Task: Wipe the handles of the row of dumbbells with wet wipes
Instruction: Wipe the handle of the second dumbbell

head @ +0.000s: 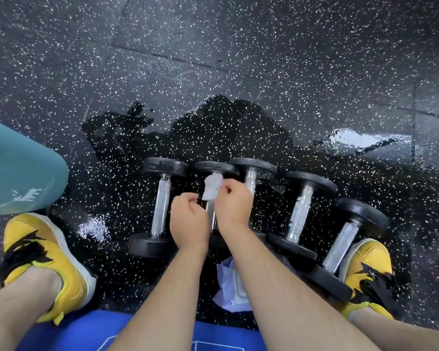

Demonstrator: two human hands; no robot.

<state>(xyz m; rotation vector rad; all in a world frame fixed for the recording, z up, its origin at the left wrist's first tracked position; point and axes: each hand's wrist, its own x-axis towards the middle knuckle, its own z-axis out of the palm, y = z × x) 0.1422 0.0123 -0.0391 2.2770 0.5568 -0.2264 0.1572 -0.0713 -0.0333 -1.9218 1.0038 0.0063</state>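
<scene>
Several black dumbbells with knurled chrome handles lie in a row on the speckled floor; the leftmost dumbbell (160,206) is fully in view, the rightmost dumbbell (341,245) lies by my right shoe. A crumpled white wet wipe (212,187) is held above the second dumbbell (214,168). My right hand (232,205) pinches the wipe's right edge. My left hand (189,222) is curled, its fingertips at the wipe's lower left corner. My hands hide most of the second handle.
A white wet-wipe packet (230,287) lies on the floor between my forearms. My yellow shoes (46,259) stand either side of the row. A teal rolled mat (15,171) lies at the left. The black speckled floor is wet and glossy.
</scene>
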